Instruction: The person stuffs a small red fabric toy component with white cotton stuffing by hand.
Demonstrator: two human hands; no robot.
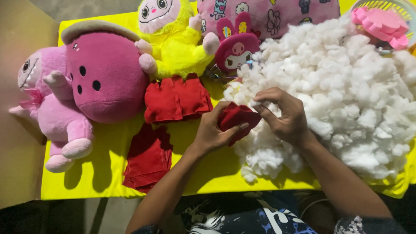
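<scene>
Near edge of yellow cloth (108,182): left hand (212,132) clamps a small red fabric piece (236,119), soft, crumpled, pouch-like. Right hand (284,115) pinches at its top edge, fingertips closed on fabric and white stuffing (346,95). Stuffing: fluffy, lumpy heap over the cloth's right half. Left of the hands, flat folded red cloth (147,158); beyond it red shorts (177,99). Far edge: plush toys, a yellow one (175,41), a round magenta one (104,73), a pale pink one (52,108) at the left edge.
</scene>
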